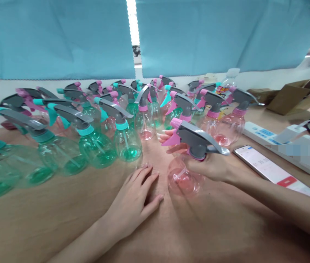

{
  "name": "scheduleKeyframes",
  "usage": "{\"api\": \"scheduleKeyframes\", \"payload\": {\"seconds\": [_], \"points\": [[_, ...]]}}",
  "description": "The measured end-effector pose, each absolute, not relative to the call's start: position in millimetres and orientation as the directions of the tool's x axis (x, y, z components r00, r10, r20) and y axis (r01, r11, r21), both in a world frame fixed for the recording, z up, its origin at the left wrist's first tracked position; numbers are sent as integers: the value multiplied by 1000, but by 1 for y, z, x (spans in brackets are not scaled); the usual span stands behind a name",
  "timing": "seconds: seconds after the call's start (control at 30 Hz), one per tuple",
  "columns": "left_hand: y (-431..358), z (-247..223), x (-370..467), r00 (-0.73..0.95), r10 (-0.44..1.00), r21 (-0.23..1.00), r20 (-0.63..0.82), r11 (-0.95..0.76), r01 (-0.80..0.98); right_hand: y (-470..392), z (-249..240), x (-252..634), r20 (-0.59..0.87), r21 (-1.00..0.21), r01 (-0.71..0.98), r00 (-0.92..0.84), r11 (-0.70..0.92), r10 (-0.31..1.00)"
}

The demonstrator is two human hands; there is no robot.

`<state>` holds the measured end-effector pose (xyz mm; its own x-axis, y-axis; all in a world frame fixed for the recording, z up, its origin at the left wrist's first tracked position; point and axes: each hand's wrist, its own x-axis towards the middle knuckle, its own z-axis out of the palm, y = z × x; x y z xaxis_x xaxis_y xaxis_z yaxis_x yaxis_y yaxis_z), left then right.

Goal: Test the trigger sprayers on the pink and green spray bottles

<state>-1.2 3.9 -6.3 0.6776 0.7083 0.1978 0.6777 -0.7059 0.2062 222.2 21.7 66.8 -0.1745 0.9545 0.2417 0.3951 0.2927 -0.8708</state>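
My right hand (212, 166) is around the neck of a pink spray bottle (182, 179), just under its grey and pink trigger head. Its fingers show on the far side, partly hidden by the bottle. This bottle has a clear pink body and a thin tube inside. Flat on the wooden table, my left hand (135, 199) holds nothing, its fingers spread a little. Ahead of it stands a green spray bottle (127, 146) with a turquoise collar and some green tint at its base. Another pink spray bottle (145, 124) is close behind.
Several more green and pink spray bottles fill the left and back of the table (69, 219). On the right lie a smartphone (275, 171), a white power strip (270, 137) with plugs and an open cardboard box (291, 96). A blue curtain (61, 36) hangs behind.
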Motion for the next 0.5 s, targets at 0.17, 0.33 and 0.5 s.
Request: {"api": "scheduleKeyframes", "payload": {"seconds": [0.17, 0.33, 0.5], "points": [[3, -6, -1, 674, 711, 201, 198, -703, 682, 22, 67, 219, 249, -891, 345, -172, 295, 953], [4, -6, -1, 680, 704, 197, 204, -710, 676, 20, 70, 219, 165, -889, 399, -179, 225, 970], [3, -6, -1, 682, 704, 204, 198, -711, 673, 21, 69, 223, 124, -866, 460, -183, 196, 975]]}}
